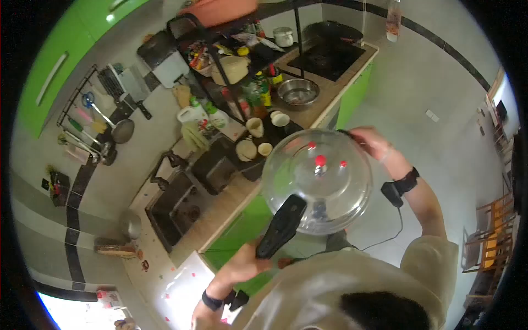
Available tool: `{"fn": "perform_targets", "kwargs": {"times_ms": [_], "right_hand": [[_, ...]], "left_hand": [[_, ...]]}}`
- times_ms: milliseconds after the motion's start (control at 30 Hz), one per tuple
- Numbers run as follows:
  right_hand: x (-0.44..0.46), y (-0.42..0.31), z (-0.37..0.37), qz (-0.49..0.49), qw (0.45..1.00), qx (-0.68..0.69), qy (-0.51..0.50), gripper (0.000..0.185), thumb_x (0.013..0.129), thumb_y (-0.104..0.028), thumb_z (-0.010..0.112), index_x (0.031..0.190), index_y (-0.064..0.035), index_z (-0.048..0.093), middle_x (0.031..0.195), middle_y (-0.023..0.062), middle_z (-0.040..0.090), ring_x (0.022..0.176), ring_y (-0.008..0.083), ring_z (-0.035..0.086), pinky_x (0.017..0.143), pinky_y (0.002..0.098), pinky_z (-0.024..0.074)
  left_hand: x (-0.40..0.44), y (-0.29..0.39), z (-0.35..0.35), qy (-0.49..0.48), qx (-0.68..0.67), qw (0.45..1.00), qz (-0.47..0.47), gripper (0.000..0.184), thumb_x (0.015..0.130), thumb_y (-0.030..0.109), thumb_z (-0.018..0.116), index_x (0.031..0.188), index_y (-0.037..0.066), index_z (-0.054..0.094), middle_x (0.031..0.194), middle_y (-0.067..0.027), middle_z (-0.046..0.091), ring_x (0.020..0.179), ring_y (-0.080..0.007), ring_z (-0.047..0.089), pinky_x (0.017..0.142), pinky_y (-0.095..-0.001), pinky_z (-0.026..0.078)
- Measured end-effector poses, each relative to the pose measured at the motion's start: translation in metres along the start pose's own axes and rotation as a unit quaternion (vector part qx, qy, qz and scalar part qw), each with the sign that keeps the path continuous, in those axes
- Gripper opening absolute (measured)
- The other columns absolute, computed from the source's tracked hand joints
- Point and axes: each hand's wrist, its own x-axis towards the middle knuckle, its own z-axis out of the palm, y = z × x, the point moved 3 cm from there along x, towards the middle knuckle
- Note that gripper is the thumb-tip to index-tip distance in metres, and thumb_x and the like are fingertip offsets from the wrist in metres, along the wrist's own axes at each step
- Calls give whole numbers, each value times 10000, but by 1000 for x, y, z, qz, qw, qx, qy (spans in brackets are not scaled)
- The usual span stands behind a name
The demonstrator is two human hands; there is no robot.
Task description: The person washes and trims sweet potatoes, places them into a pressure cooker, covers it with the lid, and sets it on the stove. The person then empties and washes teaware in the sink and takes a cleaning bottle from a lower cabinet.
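Note:
A shiny stainless steel pressure cooker (338,190) with red knobs on its lid is held in front of my body, off the counter's front edge. My left hand (246,265) is closed around the lower end of its long black handle (282,226). On the far side, my right hand (373,142) grips the short dark side handle, which its fingers mostly cover. The lid sits on the pot and mirrors the room. Whatever may be inside is hidden.
Left of the cooker lie a dark double sink (184,206) and cups (254,127). A metal bowl (298,92) stands beside a black rack (212,47). A cooktop (325,59) with a wok (333,32) is further back. Wooden chairs (489,247) stand at the right.

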Motion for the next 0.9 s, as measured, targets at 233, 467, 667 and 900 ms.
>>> {"fn": "perform_targets", "kwargs": {"times_ms": [233, 467, 667, 900], "right_hand": [[12, -37, -202, -24, 995, -17, 100, 133, 803, -181, 595, 774, -53, 613, 647, -19, 528, 593, 78, 481, 537, 229, 377], [89, -69, -338, -16, 989, 14, 144, 136, 799, -183, 616, 793, -47, 618, 674, -4, 562, 616, 92, 505, 548, 241, 400], [190, -104, -382, -19, 990, -3, 139, 139, 811, -176, 599, 800, -40, 623, 670, -7, 563, 589, 88, 502, 526, 223, 395], [366, -152, -405, -10, 994, -64, 84, 120, 807, -190, 598, 792, -76, 630, 656, -14, 553, 578, 80, 487, 515, 216, 373]], "left_hand": [[169, 89, 80, -102, 64, 991, 67, 419, 650, 120, 602, 1039, -12, 521, 695, -39, 532, 625, -135, 504, 559, -274, 405], [299, 179, 121, -152, -27, 987, 51, 300, 643, 143, 625, 915, 34, 559, 666, -3, 524, 575, -100, 483, 489, -257, 380], [418, 207, 111, -149, -32, 985, 76, 260, 652, 150, 613, 877, 39, 548, 607, 19, 495, 505, -83, 454, 447, -239, 375], [544, 265, 40, -142, 14, 989, 40, 420, 642, 156, 591, 1026, 11, 499, 696, -35, 512, 586, -114, 492, 497, -258, 400]]}}
